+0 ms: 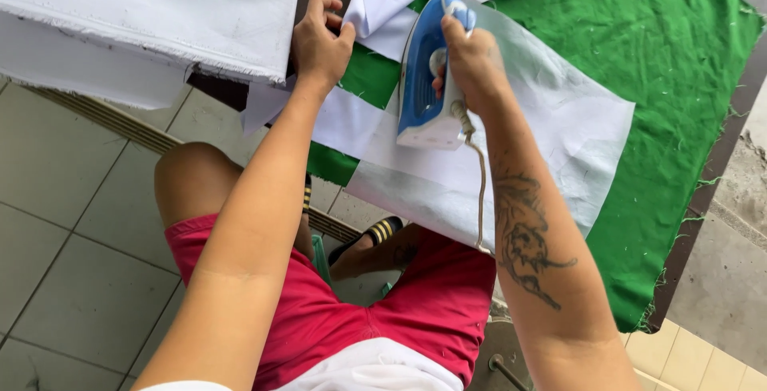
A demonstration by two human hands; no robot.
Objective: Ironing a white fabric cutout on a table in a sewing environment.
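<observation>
Your right hand (471,59) is closed around the handle of a blue and white iron (423,79), which rests flat on a pale sheet of cloth (551,127) spread over a green cover (663,63) on the counter (723,151) — its cord (479,191) trails back along your forearm. Your left hand (319,39) is just to the left of the iron, fingers pinched on a folded piece of white fabric (379,15) that lies touching the cloth's upper edge. A larger white sheet (152,15) hangs off the counter at far left, above the tiled floor (72,239) — you sit in red shorts (375,303).
</observation>
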